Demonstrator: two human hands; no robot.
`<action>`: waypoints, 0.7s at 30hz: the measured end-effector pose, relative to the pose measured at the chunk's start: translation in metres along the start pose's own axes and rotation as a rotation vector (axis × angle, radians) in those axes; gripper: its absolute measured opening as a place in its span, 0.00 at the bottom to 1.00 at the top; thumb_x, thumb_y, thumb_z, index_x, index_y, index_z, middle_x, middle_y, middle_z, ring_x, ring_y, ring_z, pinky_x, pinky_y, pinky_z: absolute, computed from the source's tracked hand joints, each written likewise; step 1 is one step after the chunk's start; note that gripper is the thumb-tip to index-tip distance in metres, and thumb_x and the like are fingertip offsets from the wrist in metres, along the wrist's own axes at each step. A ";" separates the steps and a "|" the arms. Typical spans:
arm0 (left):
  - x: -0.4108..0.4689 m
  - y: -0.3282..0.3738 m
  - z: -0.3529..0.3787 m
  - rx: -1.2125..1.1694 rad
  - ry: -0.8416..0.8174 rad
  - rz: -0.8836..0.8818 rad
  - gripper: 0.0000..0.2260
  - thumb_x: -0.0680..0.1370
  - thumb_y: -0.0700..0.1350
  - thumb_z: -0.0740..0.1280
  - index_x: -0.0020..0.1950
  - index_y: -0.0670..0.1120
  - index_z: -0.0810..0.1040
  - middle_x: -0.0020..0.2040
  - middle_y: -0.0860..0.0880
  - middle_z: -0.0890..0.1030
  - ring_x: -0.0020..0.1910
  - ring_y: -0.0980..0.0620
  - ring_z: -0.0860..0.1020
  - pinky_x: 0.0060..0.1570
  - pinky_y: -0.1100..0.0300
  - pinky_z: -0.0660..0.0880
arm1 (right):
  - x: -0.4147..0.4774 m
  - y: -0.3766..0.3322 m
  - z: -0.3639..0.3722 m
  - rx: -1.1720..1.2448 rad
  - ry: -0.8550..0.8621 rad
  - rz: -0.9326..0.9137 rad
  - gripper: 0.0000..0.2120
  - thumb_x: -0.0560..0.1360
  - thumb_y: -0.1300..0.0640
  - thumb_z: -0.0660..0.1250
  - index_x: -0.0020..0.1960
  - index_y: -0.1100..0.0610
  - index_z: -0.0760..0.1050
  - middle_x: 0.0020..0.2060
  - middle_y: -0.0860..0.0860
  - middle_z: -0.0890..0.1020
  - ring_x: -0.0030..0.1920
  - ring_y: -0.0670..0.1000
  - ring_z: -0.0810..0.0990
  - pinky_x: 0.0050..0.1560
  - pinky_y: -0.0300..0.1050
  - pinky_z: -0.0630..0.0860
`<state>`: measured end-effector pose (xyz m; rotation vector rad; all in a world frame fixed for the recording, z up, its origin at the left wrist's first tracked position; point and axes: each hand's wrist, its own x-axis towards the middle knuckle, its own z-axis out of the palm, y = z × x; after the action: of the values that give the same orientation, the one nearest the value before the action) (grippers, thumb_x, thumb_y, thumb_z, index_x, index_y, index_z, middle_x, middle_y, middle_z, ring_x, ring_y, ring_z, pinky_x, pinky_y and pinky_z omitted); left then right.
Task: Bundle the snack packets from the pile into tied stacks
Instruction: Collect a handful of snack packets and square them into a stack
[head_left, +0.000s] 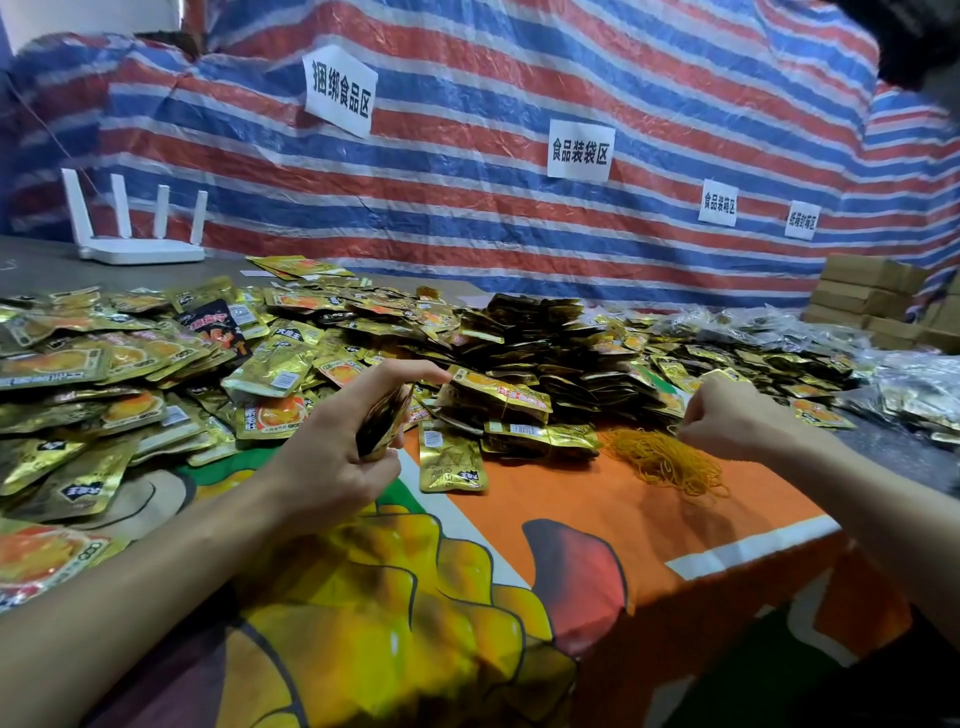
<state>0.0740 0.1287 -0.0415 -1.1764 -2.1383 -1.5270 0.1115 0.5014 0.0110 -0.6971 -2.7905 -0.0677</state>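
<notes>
Item: loose pile of snack packets (130, 358), gold foil, spread over the left and centre of the bench (597, 525). I judge them light, thin and slick. They should slide against each other easily, so a stack is best clamped across its flat faces near the middle, with the edges squared.

Item: stack in hand (383, 423), a few packets held on edge, centre of the frame, just above the bench.

Item: tied stacks (524, 338), dark-edged bundles heaped centre right, behind the hands.

Item: rubber bands (670, 465), a yellow tangle on the orange cloth, lower right of centre. They look soft, stretchy and prone to snagging, so I would lift one strand clear.

Item: my left hand (327, 457), thumb and lower fingers clenched round the stack, forefinger stretched out straight towards the bundles.

Item: my right hand (727, 415), fingers curled at the top edge of the tangle. It seems to pinch a single band, though the strand is too fine to be sure.

Item: white router (140, 244), upper left. Cardboard boxes (867, 291), far right.
</notes>
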 end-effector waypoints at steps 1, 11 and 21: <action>-0.001 0.004 -0.001 0.008 0.006 -0.014 0.21 0.74 0.29 0.67 0.67 0.40 0.75 0.43 0.58 0.73 0.43 0.57 0.73 0.50 0.57 0.71 | 0.000 -0.001 0.001 -0.006 -0.018 -0.001 0.05 0.75 0.60 0.70 0.41 0.58 0.82 0.38 0.55 0.83 0.40 0.57 0.82 0.40 0.50 0.82; -0.003 -0.003 -0.011 0.072 -0.075 0.017 0.32 0.69 0.35 0.62 0.67 0.64 0.71 0.45 0.45 0.72 0.44 0.47 0.75 0.44 0.51 0.78 | -0.006 -0.012 0.008 0.101 -0.063 -0.166 0.07 0.70 0.64 0.69 0.41 0.52 0.78 0.33 0.47 0.78 0.34 0.47 0.76 0.29 0.41 0.67; -0.001 0.013 -0.004 0.009 -0.031 0.017 0.27 0.68 0.35 0.62 0.68 0.45 0.71 0.46 0.42 0.72 0.44 0.46 0.74 0.45 0.58 0.74 | -0.009 -0.023 0.024 -0.014 0.025 -0.135 0.06 0.71 0.63 0.73 0.39 0.53 0.84 0.40 0.51 0.83 0.40 0.54 0.82 0.38 0.50 0.82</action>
<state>0.0828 0.1261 -0.0316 -1.2202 -2.1461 -1.5005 0.1031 0.4794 -0.0139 -0.5062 -2.8125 -0.1215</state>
